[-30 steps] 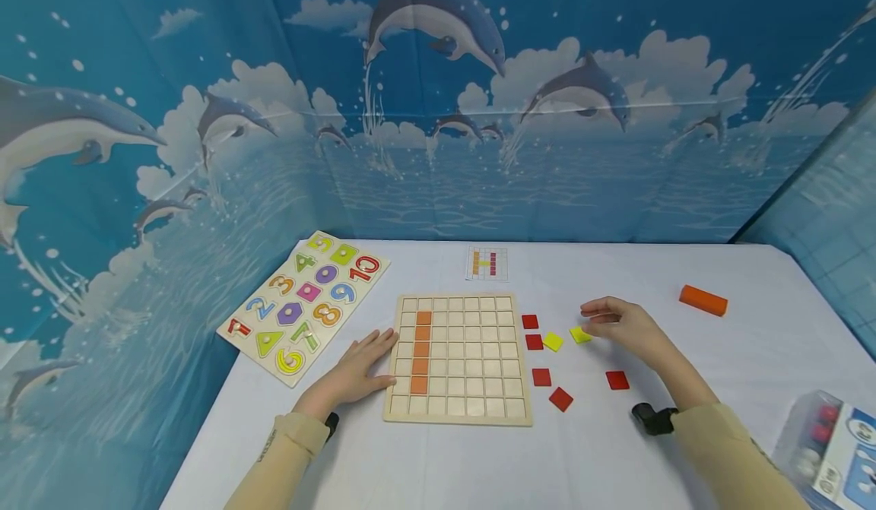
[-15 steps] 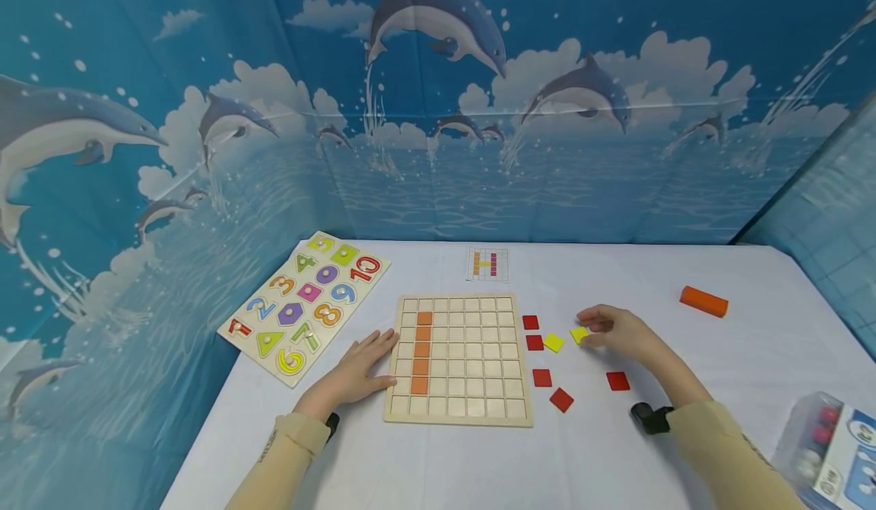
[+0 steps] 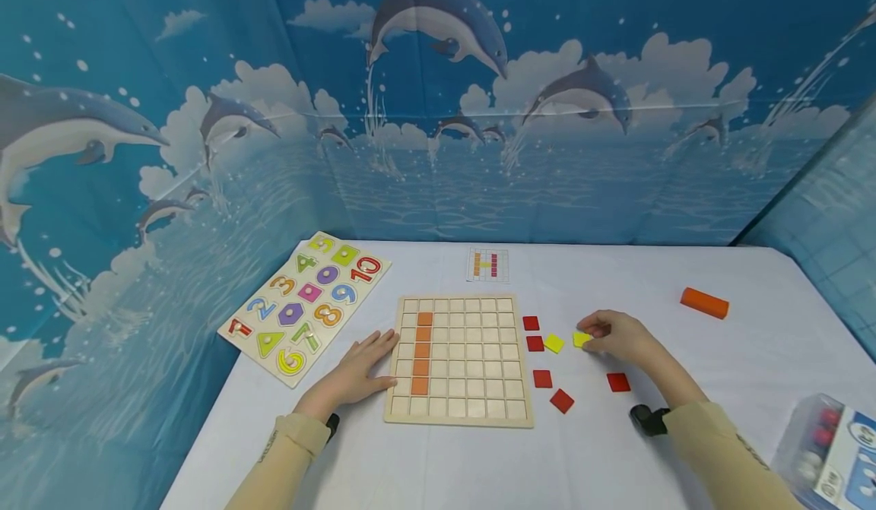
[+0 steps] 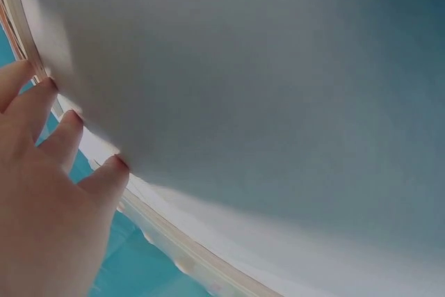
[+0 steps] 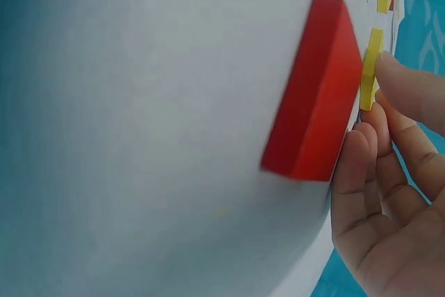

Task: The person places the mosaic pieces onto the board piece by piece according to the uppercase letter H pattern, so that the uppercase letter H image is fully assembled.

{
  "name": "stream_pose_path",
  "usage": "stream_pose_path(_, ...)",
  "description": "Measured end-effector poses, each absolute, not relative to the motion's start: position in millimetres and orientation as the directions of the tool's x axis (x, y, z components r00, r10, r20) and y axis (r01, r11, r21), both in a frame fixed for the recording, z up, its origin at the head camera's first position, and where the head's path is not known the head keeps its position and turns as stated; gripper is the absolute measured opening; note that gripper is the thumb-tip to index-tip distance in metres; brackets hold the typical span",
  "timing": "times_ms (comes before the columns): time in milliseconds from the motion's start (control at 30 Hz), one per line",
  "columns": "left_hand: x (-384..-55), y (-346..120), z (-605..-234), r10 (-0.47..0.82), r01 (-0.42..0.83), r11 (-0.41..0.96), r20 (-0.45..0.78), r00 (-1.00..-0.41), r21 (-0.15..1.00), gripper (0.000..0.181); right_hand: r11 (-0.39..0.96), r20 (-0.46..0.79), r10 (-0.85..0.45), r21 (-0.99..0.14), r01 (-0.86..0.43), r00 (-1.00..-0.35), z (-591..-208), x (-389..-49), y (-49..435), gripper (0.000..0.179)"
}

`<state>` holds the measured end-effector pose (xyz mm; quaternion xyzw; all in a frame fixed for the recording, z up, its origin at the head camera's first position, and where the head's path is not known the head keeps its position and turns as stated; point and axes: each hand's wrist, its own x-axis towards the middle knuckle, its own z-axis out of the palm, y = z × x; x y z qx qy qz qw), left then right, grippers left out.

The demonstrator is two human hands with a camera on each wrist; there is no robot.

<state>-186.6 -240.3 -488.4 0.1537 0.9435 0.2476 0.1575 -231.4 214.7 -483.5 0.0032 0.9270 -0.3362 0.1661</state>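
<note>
Dolphin curtain (image 3: 438,191) stands beyond the board (image 3: 474,351), and white cloth (image 3: 458,464) spreads beneath it. Well off the board's right rim, my right hand (image 3: 621,338) pinches a yellow tile (image 3: 580,339) between thumb and curled fingertips; whether that tile touches the cloth I cannot tell. Being square, it has no long axis to mind. Between it and the board lie a second yellow tile (image 3: 553,343) and red tiles (image 3: 534,343), with cloth showing around them. My left hand (image 3: 356,367), fingers spread and fairly straight, touches the board's left edge.
</note>
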Motion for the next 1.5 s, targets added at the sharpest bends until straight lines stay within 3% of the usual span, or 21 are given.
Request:
stream_pose_path(833, -186.7, -241.2, -492.3, 0.359, 0.212, 0.846, -0.229, -0.905, 0.489, 0.074, 0.770, -0.340, -0.096, -0.621, 0.146, -0.936, -477.1, -224.2, 206.7, 0.024)
stream_pose_path(1100, -187.4, -241.0, -491.4, 0.366, 0.220, 0.843, -0.222, -0.904, 0.492, 0.074, 0.645, -0.296, -0.124, -0.749, 0.149, -0.947, -474.9, -224.8, 178.8, 0.028)
stream_pose_path(1500, -185.5, -240.3, -491.2, 0.363, 0.214, 0.843, -0.229, -0.903, 0.493, 0.075, 0.462, -0.304, -0.194, -0.867, 0.187, -0.933, -468.0, -227.2, 99.4, 0.029)
